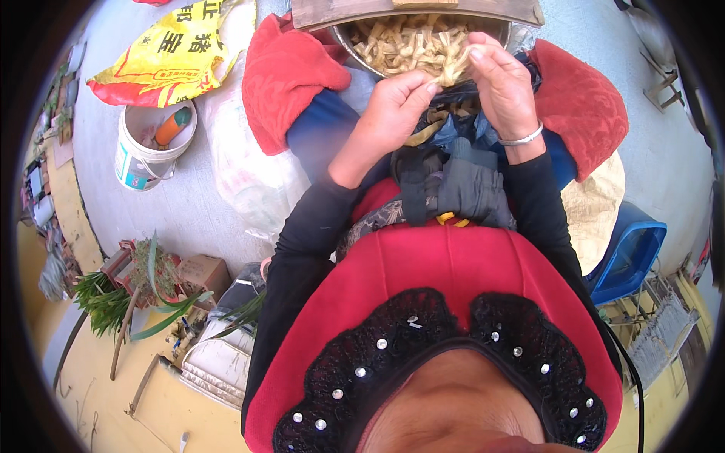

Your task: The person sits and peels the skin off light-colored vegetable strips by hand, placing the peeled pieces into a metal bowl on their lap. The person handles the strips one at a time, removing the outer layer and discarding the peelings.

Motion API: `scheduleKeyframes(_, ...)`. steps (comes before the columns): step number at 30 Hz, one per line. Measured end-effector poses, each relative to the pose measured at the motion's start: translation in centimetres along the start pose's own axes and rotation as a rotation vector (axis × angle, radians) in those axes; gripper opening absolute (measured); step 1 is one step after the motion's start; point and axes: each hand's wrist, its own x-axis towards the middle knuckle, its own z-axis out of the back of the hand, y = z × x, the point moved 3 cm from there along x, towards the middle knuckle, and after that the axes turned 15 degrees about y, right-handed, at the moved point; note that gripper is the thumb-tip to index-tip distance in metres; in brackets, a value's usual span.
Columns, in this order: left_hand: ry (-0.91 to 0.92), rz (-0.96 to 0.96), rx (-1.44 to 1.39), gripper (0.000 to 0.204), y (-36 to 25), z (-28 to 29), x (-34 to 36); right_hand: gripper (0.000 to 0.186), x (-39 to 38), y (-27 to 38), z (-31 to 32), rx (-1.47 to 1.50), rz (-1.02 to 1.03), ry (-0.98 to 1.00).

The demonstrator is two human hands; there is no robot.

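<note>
A knotted pale yellow strip [453, 69] is pinched between my two hands. My left hand [394, 109] grips its near left side with thumb and forefinger. At its right side, my right hand [504, 89] closes thumb and fingertips on it. Both hands hover over the near edge of a metal basin [341, 44], heaped with similar knotted strips [408, 44]. A wooden board [362, 10] lies across the basin's far part and hides some of the heap. Between my thighs, loose flat strips [424, 134] show in dark plastic, partly covered by my wrists.
Red cloths [291, 83] cover my knees. To the left stand a white bucket [136, 162] with an orange-and-green object inside, and a yellow-red sack [174, 57]. A blue plastic chair [628, 253] is at right. Plants [106, 302] and a cardboard box [202, 275] sit behind me on the left.
</note>
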Motion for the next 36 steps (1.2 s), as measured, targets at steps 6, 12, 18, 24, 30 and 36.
scheduleKeyframes(6, -0.283, -0.245, 1.013, 0.013, -2.7, 0.8, -0.9, 0.033, 0.1, 2.6, 0.0, -0.617, -0.061, 0.15)
scheduleKeyframes(12, -0.238, -0.28, 1.05, 0.011, -2.8, 0.9, -0.1, 0.018, -0.7, 2.1, -0.7, -0.697, -0.424, 0.372)
scheduleKeyframes(18, -0.322, -0.212, 0.959, 0.007, -2.4, 4.4, -1.4, 0.014, -2.3, 4.0, 3.0, -0.878, -0.262, 0.174)
scheduleKeyframes(24, -0.257, -0.326, 1.057, 0.014, -4.0, 0.9, -0.1, 0.027, 0.3, 5.9, -2.7, -1.379, -0.069, 0.508)
scheduleKeyframes(30, -0.098, -0.128, 0.697, 0.013, -3.7, 2.1, -0.4, 0.017, -0.1, 4.6, -1.4, -1.371, 0.047, 0.613)
scheduleKeyframes(36, -0.017, -0.073, 0.666, 0.015, -3.7, 2.1, -0.9, 0.021, 0.2, 5.3, -2.4, -1.478, 0.18, 0.596)
